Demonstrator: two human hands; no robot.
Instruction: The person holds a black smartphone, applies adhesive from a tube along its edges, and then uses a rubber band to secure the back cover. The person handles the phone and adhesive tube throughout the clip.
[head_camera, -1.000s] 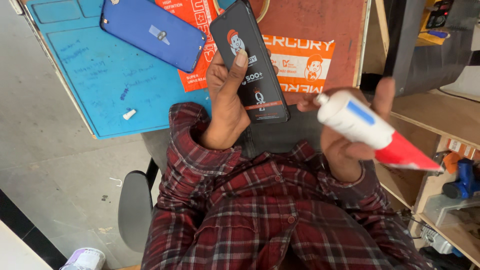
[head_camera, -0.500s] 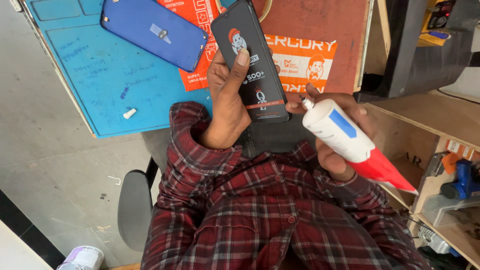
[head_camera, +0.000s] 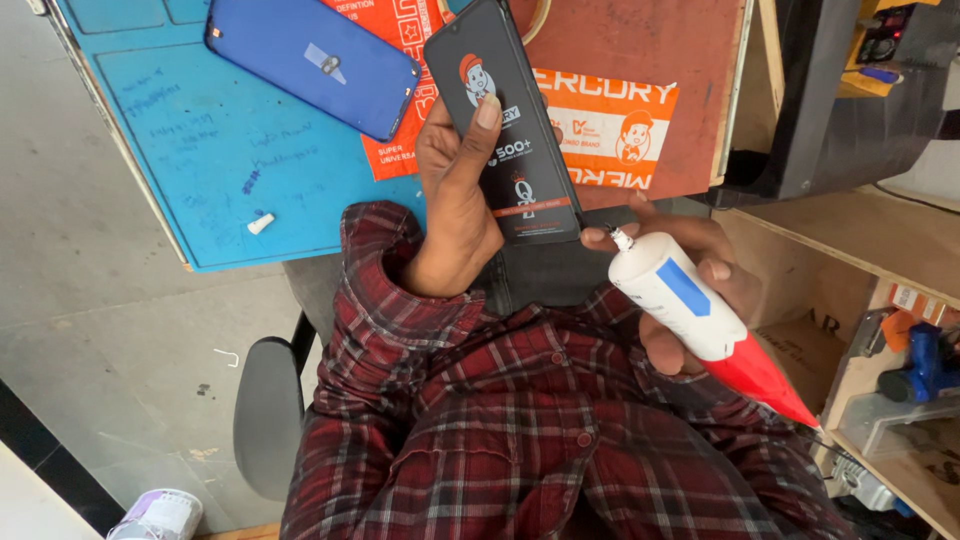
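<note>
Black flat phone panel (head_camera: 510, 130) sits pinched in left hand (head_camera: 455, 190) — thumb on its face; right hand (head_camera: 690, 290) wraps white-and-red glue tube (head_camera: 700, 320) — nozzle near panel's lower corner.

Bright, even, soft light; sharp focus; slight wide-angle edge distortion

I wear a flannel shirt (head_camera: 520, 440) in dark red plaid — maroon squares crossed by black bands and thin pale lines. Its long sleeves (head_camera: 385, 290) reach my wrists, the cuffs sitting loose. Small dark red buttons (head_camera: 583, 439) run down the front placket — fabric slightly rumpled.
</note>
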